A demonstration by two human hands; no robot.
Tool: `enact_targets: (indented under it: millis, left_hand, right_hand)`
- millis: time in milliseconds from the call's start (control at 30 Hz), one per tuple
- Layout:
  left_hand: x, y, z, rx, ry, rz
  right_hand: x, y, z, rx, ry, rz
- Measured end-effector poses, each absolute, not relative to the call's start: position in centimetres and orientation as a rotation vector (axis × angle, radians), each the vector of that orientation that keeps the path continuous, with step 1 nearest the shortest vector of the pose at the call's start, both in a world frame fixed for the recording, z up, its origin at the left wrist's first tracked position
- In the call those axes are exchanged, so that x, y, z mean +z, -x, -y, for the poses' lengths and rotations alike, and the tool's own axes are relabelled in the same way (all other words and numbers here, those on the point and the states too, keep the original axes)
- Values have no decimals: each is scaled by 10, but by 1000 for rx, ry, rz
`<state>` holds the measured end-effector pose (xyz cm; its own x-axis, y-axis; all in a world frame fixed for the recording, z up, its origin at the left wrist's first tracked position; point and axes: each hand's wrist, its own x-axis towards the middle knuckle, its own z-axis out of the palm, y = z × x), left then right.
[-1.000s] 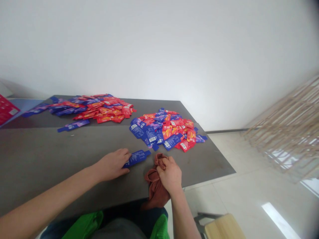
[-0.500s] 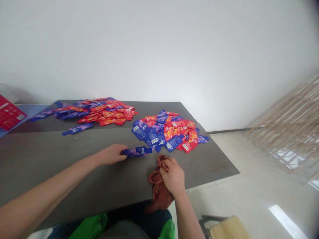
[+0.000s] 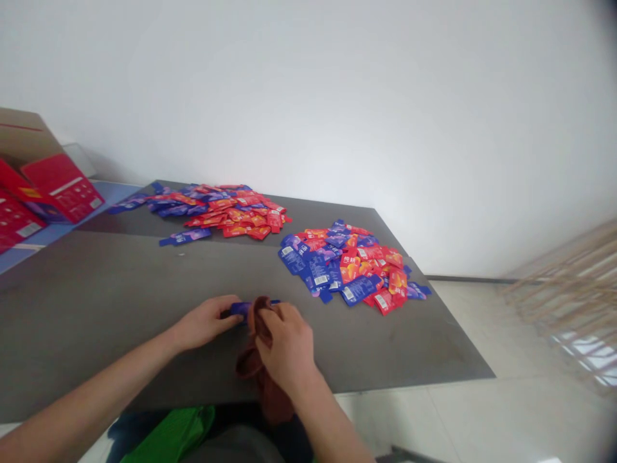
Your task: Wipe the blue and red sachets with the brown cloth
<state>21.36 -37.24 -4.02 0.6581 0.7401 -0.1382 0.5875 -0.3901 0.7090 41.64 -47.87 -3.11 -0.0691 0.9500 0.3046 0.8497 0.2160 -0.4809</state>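
Near the front of the table, my left hand [image 3: 211, 320] is closed on one end of a blue-purple pouch [image 3: 240, 310]. My right hand [image 3: 285, 341] grips a bunched brown cloth [image 3: 260, 360], which lies over the pouch and hides most of it. Only the pouch's left part and a bit of its far end show. Ahead and to the right is a loose pile of red and blue pouches [image 3: 350, 260]. A larger pile of similar pouches [image 3: 226, 209] lies farther back on the left, with a single blue pouch [image 3: 186, 236] in front of it.
Red cardboard boxes [image 3: 62, 186], one with an open flap, stand at the far left on a blue surface [image 3: 116, 191]. A white wall [image 3: 308, 96] rises behind the grey table [image 3: 193, 276]. Bamboo-like poles [image 3: 569, 302] lean on the right beyond the table's edge.
My right hand has brought the brown cloth left onto the pouch, which it now covers. My left hand still holds the pouch's end. The view has shifted left, showing more red boxes.
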Motion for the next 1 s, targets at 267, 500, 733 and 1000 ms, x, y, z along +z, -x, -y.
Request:
enact_targets:
  millis: [267,500,733,1000]
  left_hand:
    - [-50,-223,383,364,-2297,-1014]
    - [-46,-228,385,306,-2397,-1045]
    - [-53,-236,385,313,-2437,-1159]
    - [-58,-256,383,302,-2497,-1217]
  right_hand:
    - [-41,-402,439,152,1832,2101]
    - [-47,-441,429,447,1855,2069]
    - [-40,-414,443,233,1835,2155]
    - [-35,-482,446,219,2246,1920]
